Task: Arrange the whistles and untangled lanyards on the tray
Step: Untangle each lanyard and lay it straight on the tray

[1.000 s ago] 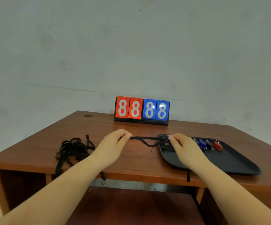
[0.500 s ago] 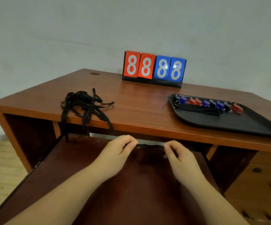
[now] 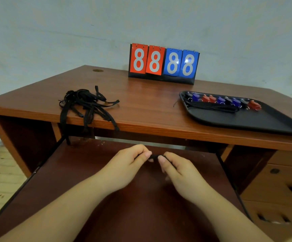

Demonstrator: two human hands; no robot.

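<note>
Two hands, left hand point(image 3: 124, 165) and right hand point(image 3: 178, 169), each pinching an end of a short visible stretch of black lanyard point(image 3: 154, 156) between thumb and fingertips, knuckles nearly meeting, forearms converging low over the pull-out shelf point(image 3: 71, 180). The strap looks light, limp and prone to snagging, best pinched close to any knot. Beyond and left of the grip, a tangled lanyard pile point(image 3: 87, 102) droops over the desk point(image 3: 150, 105) edge; beyond and right, the tray point(image 3: 246, 119) holds whistles point(image 3: 222, 100) in a row, with laid lanyards point(image 3: 213, 107) just nearer
</note>
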